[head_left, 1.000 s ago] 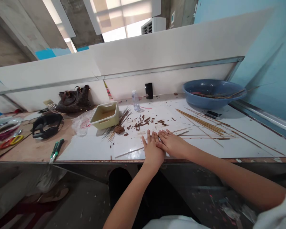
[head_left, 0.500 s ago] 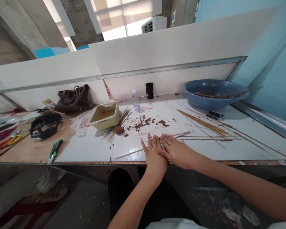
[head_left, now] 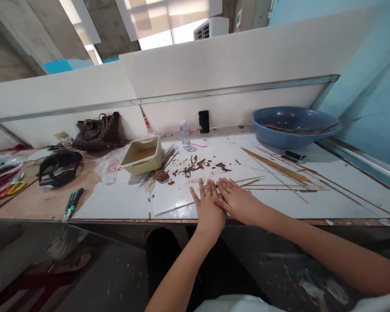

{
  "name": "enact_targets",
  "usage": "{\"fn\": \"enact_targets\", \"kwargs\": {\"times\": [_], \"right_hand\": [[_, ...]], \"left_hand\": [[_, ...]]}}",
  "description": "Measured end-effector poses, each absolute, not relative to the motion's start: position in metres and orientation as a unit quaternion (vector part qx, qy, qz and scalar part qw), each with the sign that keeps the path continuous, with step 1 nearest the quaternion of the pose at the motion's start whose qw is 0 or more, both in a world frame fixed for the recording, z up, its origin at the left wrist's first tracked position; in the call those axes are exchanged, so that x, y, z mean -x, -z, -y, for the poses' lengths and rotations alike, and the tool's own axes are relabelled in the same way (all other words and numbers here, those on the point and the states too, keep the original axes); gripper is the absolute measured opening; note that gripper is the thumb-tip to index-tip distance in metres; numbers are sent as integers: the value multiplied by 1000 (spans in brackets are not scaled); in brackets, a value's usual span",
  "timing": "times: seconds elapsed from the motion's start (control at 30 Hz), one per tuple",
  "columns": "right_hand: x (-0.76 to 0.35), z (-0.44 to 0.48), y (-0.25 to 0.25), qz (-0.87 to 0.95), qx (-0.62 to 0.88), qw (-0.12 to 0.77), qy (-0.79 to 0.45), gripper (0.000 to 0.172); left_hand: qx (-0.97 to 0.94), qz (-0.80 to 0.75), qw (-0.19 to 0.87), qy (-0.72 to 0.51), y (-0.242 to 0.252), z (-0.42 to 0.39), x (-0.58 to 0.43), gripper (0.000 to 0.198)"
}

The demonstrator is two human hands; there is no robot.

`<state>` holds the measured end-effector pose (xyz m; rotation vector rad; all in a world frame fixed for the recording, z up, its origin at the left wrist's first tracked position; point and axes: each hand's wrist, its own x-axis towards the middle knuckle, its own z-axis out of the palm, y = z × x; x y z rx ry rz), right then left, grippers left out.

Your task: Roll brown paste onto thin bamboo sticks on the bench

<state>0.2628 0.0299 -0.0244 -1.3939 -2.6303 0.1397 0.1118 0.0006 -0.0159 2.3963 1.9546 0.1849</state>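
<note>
My left hand [head_left: 209, 213] lies palm down near the table's front edge, its fingers stretched out over a thin grey stick [head_left: 173, 210]. Flat beside it, my right hand [head_left: 242, 203] overlaps its edge with the thumb, fingers extended toward the back. The stick shows on both sides of the hands; the part beneath is hidden. Broken brown pieces [head_left: 199, 164] are scattered just beyond the fingertips. To the right lie a bundle of yellowish-brown sticks [head_left: 276, 166] and several longer thin sticks [head_left: 341, 195].
A brown lump [head_left: 161, 175] touches thin bare sticks [head_left: 169, 158] beside a yellow-green tub [head_left: 143, 167]. Behind stand a clear bottle [head_left: 185, 136] and a phone [head_left: 203, 122]. A blue basin [head_left: 289, 138] holds sticks. Green-handled pliers [head_left: 72, 203], a black headset [head_left: 60, 169] and a handbag [head_left: 99, 134] are leftward.
Both hands remain flat over the stick and appear slightly farther left and up. The whole view has also shifted a little; the things on the table look unmoved.
</note>
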Motion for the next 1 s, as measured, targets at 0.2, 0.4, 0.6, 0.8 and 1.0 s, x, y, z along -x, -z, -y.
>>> {"fn": "enact_targets", "kwargs": {"times": [0.2, 0.4, 0.6, 0.8, 1.0], "right_hand": [[-268, -27, 26, 885, 455, 87, -46, 84], [-262, -54, 14, 891, 448, 65, -38, 75], [-272, -22, 31, 893, 439, 94, -36, 82], [-269, -30, 18, 895, 440, 66, -25, 77], [-264, -48, 14, 894, 443, 63, -17, 69]], "left_hand": [[-777, -627, 21, -62, 18, 2, -111, 67], [-757, -651, 39, -50, 3, -24, -112, 68], [-776, -627, 22, -63, 13, 8, -107, 66], [-774, -630, 36, -58, 6, 0, -108, 66], [-769, -636, 20, -55, 6, -16, -111, 65]]}}
